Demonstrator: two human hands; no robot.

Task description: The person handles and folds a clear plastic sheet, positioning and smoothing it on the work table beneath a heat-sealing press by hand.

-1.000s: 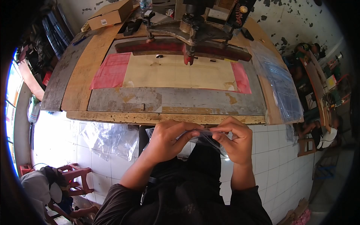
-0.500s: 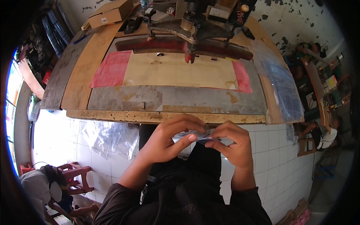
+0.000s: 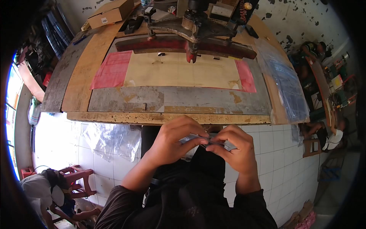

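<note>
A thin piece of clear plastic (image 3: pixel 210 141) is held nearly edge-on in front of my lap, just off the table's front edge. My left hand (image 3: pixel 176 139) pinches it between thumb and fingers from the left. From the other side my right hand (image 3: pixel 237 147) grips it the same way, its fingertips close to those of the left. Whether it is a single sheet or a folded pouch I cannot tell, since the fingers hide much of it.
On the table, a press with a red bar (image 3: pixel 225 50) stands over a cream sheet (image 3: pixel 183 72) with pink ends. Clear plastic sheets (image 3: pixel 284 86) lie at the right, a cardboard box (image 3: pixel 108 14) at the back left. A person (image 3: pixel 42 191) sits low at the left; others work at the far right.
My left thumb and fingers have closed together on the plastic, and both hands' fingertips have drawn nearer each other. The plastic has shifted slightly between them.
</note>
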